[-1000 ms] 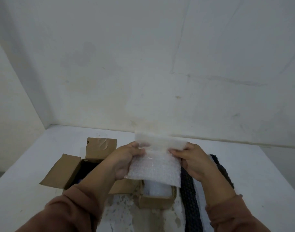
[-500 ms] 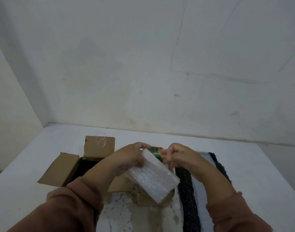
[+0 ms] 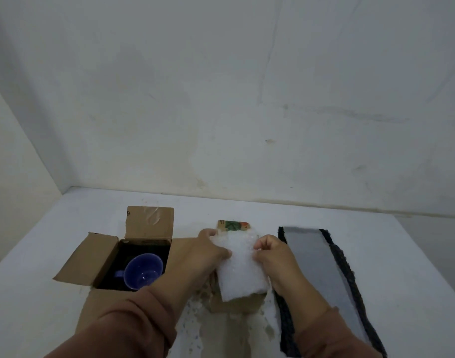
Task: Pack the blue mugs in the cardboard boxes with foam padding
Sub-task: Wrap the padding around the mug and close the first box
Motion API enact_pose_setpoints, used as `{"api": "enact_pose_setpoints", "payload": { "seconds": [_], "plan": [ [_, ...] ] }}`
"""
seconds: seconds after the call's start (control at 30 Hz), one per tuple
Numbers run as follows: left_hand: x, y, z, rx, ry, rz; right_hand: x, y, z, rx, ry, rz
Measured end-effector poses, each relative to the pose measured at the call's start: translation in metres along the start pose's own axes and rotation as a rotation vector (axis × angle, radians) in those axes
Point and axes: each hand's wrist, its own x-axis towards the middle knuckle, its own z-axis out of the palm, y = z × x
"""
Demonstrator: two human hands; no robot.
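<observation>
We are at the padding step for the second box. Our left hand (image 3: 210, 250) and right hand (image 3: 269, 250) each pinch one side edge of the white bubble-textured foam sheet (image 3: 240, 264), holding it directly over the small brown cardboard box with the printed far flap (image 3: 236, 301). The sheet covers the opening, so we cannot tell what lies inside that box. Both wrists are bent downward, thumbs on top of the sheet, forearms in brown sleeves converging from the near edge of the white table (image 3: 402, 254).

The round blue ceramic mug (image 3: 142, 271) sits upright in the larger open cardboard box with dark lining (image 3: 99, 254), well to the left of our hands, with no padding visible on top of it.

The next move, in our judgement, calls for pressing the sheet evenly down into the small box without tearing it. A strip of dark knobbly padding with a grey centre (image 3: 324, 275) lies just right of the right hand.
</observation>
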Motion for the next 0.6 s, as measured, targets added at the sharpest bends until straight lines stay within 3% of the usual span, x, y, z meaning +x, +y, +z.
{"api": "enact_pose_setpoints", "payload": {
  "seconds": [0.17,0.27,0.37,0.5,0.6],
  "plan": [
    [0.015,-0.016,0.013,0.307,0.14,0.215,0.0,0.015,0.008,-0.601,0.071,-0.152],
    [0.019,-0.019,0.015,0.434,0.133,0.328,0.001,0.016,0.008,-0.735,0.089,-0.182],
    [0.015,-0.022,0.012,0.756,0.086,0.455,0.004,0.015,0.008,-0.851,0.095,-0.236],
    [0.017,-0.036,0.004,1.258,0.169,0.673,0.009,0.014,0.009,-1.044,0.088,-0.315],
    [0.02,-0.042,0.0,1.407,0.164,0.728,0.008,0.023,0.012,-1.206,0.113,-0.401]
  ]
}}
